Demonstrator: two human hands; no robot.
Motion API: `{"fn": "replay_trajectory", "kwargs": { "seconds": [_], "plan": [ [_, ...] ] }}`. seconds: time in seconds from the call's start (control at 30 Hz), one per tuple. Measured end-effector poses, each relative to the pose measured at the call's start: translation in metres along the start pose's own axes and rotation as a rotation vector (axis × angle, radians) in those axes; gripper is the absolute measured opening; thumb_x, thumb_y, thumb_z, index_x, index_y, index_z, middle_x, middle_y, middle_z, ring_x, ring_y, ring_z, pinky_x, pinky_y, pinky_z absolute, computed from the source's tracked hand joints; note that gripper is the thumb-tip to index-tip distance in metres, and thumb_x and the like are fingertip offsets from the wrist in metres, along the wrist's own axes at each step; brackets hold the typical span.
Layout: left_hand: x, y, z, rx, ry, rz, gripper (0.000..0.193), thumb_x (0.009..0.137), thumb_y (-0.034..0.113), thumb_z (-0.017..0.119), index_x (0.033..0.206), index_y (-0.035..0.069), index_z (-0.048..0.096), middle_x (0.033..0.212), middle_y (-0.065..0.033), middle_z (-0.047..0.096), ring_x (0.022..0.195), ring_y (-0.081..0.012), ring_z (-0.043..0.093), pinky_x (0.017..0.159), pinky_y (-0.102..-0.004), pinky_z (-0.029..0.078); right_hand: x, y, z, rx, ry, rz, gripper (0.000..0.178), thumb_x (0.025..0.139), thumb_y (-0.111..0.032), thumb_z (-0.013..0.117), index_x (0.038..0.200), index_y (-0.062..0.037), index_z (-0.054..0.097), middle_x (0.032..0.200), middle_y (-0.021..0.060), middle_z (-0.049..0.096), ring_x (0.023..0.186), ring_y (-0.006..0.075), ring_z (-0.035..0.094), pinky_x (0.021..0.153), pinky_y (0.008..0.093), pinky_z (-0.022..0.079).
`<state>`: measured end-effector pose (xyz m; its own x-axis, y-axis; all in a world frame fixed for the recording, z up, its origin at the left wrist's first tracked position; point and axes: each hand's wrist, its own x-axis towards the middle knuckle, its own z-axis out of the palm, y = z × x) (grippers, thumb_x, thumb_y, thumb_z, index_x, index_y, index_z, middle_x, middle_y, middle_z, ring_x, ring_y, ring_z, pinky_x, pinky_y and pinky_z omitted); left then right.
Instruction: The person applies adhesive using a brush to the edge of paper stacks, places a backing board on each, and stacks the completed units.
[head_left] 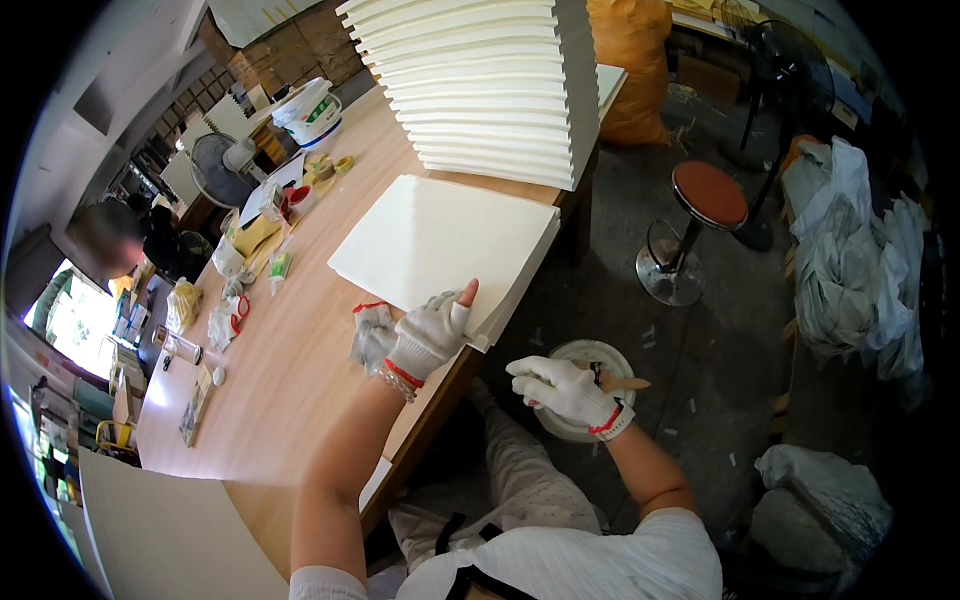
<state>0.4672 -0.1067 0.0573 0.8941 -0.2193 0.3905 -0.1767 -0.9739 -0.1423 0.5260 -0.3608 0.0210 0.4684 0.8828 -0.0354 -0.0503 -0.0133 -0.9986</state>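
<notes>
My left hand (430,330), in a white knit glove with its thumb tip bare, rests at the near edge of a stack of white sheets or boards (450,235). Its thumb sticks out and the fingers appear extended, gripping nothing I can see. Beside it on the table lies a greyish glove-like cloth piece with a red edge (373,335). My right hand (565,388), also gloved, hovers above a white bucket (590,352), fingers stretched to the left and slightly bent. A wooden-handled brush (625,383) is at the bucket, partly hidden behind this hand.
A tall pile of white folded pieces (480,90) stands at the far table edge. Tape rolls, bags and a white tub (307,112) line the table's (290,370) left side. A red stool (709,193), plastic bags (850,250) and an orange sack (630,70) stand on the right.
</notes>
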Motion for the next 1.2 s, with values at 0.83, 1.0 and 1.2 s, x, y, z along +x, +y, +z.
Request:
{"fn": "replay_trajectory", "kwargs": {
  "seconds": [0.83, 1.0, 1.2],
  "plan": [
    [-0.010, 0.008, 0.022, -0.241, 0.241, -0.379, 0.100, 0.074, 0.014, 0.072, 0.149, -0.005, 0.009, 0.105, -0.0025, 0.068, 0.075, -0.0288, 0.068, 0.061, -0.0358, 0.054, 0.137, 0.018, -0.143, -0.883, 0.576, -0.670, 0.025, 0.089, -0.025, 0.053, 0.088, -0.0013, 0.060, 0.122, 0.0188, 0.059, 0.088, 0.0351, 0.063, 0.077, 0.0406, 0.053],
    [-0.016, 0.014, 0.006, -0.285, 0.033, -0.621, 0.093, 0.073, 0.013, 0.074, 0.148, 0.002, 0.021, 0.112, -0.0117, 0.065, 0.083, -0.0320, 0.067, 0.067, -0.0392, 0.054, 0.086, -0.005, -0.035, 0.616, -0.061, -0.042, 0.021, 0.092, -0.021, 0.051, 0.085, -0.0026, 0.058, 0.075, 0.0118, 0.060, 0.073, 0.0253, 0.063, 0.061, 0.0353, 0.054],
    [-0.047, 0.035, 0.006, -1.412, 0.504, -1.137, 0.057, 0.081, 0.008, 0.067, 0.131, 0.002, 0.042, 0.119, -0.0147, 0.052, 0.110, -0.0310, 0.056, 0.092, -0.0423, 0.050, 0.091, 0.002, -0.006, 1.101, -0.032, -0.094, 0.020, 0.090, -0.021, 0.052, 0.085, -0.0023, 0.056, 0.079, 0.0106, 0.057, 0.077, 0.0292, 0.060, 0.064, 0.0417, 0.052]
  ]
}}
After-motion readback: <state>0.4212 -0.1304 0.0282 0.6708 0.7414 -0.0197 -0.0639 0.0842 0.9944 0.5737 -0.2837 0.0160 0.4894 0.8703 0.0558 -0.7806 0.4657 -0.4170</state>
